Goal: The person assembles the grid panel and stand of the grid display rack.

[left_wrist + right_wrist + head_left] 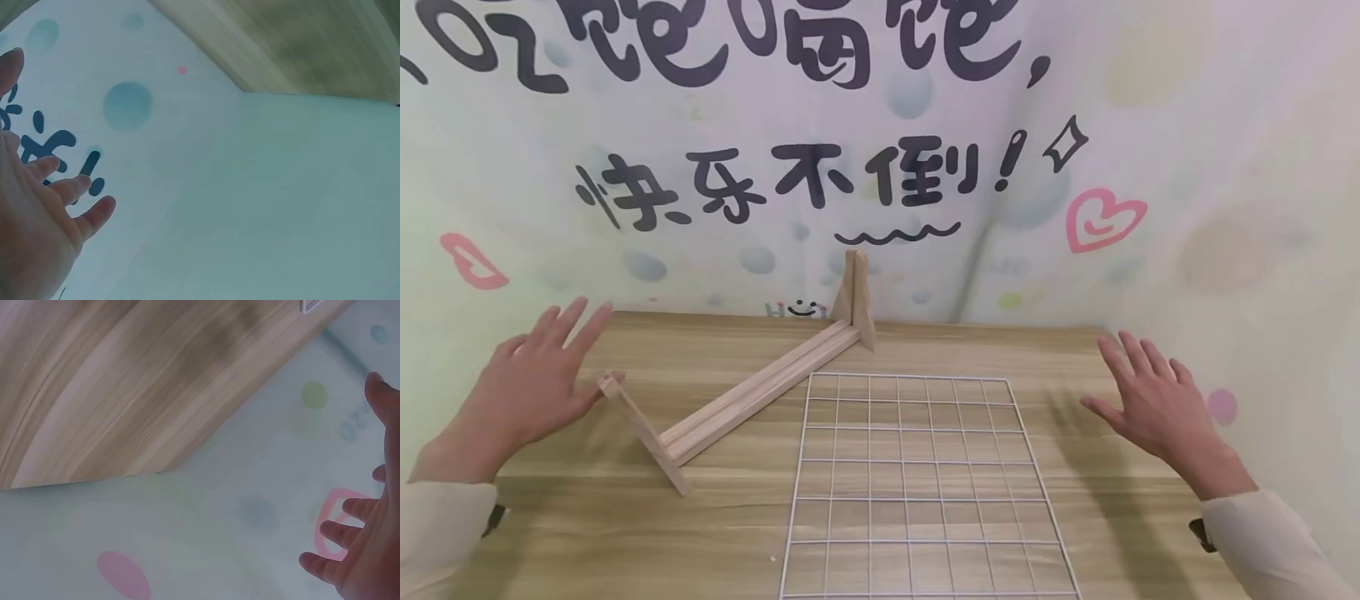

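Note:
A wooden stand (760,392) lies at a slant across the left half of the table, a long grooved bar joining two upright end pieces. To its right a white wire grid panel (925,479) lies flat. My left hand (527,383) hovers at the stand's near left end piece, fingers spread; its thumb tip passes behind that piece, and whether they touch I cannot tell. Over the table's right side my right hand (1157,408) is held in the air with fingers spread, apart from the grid. Both wrist views show the palms holding nothing.
The wood-grain table (737,533) ends at a back edge against a white printed cloth (760,108) with black lettering and pink hearts. The cloth also hangs along the right side. The stand's far end piece is close to that back edge.

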A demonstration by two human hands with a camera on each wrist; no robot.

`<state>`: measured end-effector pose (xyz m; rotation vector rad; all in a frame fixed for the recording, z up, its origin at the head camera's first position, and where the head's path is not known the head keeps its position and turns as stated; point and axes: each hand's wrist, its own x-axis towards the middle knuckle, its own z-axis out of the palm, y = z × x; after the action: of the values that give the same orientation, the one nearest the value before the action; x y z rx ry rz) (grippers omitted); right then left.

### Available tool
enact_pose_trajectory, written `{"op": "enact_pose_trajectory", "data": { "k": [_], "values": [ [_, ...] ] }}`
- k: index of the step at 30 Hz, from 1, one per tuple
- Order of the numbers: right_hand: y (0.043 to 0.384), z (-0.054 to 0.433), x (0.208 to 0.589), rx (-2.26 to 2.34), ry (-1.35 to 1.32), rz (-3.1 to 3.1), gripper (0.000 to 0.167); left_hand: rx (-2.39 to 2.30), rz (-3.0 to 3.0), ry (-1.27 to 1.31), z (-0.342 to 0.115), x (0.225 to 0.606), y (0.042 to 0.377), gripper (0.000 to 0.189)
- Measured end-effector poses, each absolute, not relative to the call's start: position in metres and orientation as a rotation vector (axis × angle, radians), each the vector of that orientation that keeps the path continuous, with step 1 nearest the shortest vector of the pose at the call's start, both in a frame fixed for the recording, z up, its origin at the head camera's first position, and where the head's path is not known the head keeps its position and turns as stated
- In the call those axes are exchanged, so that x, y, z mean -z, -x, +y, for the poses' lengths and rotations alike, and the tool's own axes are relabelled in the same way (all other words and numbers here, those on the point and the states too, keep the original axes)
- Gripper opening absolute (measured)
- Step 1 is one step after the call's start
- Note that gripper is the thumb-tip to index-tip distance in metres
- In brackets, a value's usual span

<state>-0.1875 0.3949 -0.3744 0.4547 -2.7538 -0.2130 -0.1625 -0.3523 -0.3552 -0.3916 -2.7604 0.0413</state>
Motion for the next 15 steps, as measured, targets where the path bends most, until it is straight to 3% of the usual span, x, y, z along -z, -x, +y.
{"op": "enact_pose_trajectory", "data": {
  "k": [8, 15],
  "values": [
    [0.183, 0.39, 0.377, 0.191, -0.465, -2.752, 0.096, 0.106, -2.714, 0.327, -0.335, 0.338, 0.162, 0.084],
    [0.182, 0.384, 0.381, 0.187, -0.474, -2.784, 0.095, 0.256, -2.677, 0.26, -0.318, 0.324, 0.153, 0.066]
  ]
}}
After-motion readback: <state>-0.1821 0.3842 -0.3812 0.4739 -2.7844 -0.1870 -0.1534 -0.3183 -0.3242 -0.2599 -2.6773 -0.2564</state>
